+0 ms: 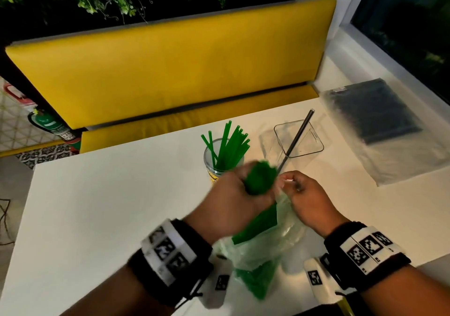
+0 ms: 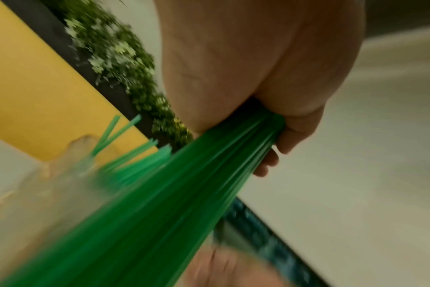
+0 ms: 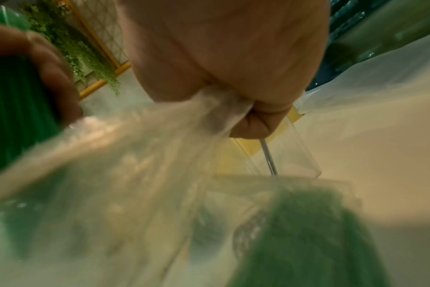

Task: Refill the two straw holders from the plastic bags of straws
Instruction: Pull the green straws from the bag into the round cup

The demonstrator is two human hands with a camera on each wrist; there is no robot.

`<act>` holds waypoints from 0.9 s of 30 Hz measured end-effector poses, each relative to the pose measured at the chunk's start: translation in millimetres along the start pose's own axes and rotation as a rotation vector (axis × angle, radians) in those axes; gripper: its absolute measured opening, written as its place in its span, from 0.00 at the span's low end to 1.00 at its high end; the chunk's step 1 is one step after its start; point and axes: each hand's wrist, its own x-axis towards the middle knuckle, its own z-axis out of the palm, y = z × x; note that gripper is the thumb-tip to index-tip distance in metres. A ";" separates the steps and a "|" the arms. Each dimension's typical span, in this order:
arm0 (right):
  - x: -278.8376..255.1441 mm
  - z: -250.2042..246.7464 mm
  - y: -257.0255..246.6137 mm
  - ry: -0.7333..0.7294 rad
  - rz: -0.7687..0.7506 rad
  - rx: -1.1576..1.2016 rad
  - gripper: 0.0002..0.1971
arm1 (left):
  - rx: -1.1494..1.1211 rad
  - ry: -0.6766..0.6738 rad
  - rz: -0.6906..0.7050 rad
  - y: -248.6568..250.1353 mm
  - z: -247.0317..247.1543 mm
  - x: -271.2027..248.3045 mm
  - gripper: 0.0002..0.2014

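My left hand [image 1: 239, 193] grips a thick bundle of green straws [image 1: 260, 179], lifted partly out of a clear plastic bag [image 1: 258, 250] near the table's front edge. The same bundle [image 2: 174, 194] fills the left wrist view, blurred. My right hand [image 1: 305, 193] pinches the bag's open rim [image 3: 221, 108]. More green straws [image 1: 255, 279] lie inside the bag. Behind my hands a round clear holder [image 1: 222, 162] stands with several green straws in it. To its right a square clear holder [image 1: 298, 137] holds one black straw [image 1: 299, 135].
A second plastic bag with black straws [image 1: 375, 113] lies flat at the table's right side. A yellow bench [image 1: 170, 64] runs behind the white table [image 1: 109, 206]. Plants hang above. A dark window is at the far right.
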 end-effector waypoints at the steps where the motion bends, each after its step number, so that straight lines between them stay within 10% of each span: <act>1: -0.5 1.5 1.5 -0.013 0.003 -0.001 0.05 | -0.100 0.096 0.045 16.5 -14.4 2.6 0.04; 5: -5.9 4.5 3.4 -0.039 0.012 -0.018 0.06 | -0.427 0.491 0.350 50.3 -70.3 29.5 0.07; 10: -9.9 5.0 -1.8 -0.064 0.012 0.000 0.06 | -0.433 0.664 0.292 17.5 -84.6 70.7 0.06; 17: -11.2 3.8 -4.7 -0.082 0.027 0.016 0.05 | -0.148 0.669 -0.060 -52.0 -70.2 97.3 0.07; 21: -10.8 3.7 -3.5 -0.100 0.018 -0.004 0.04 | 0.217 0.484 -0.215 -81.6 -70.4 97.2 0.35; 27: -7.0 2.6 0.1 -0.096 0.016 0.001 0.04 | 0.090 0.508 0.031 -63.5 -69.8 82.1 0.50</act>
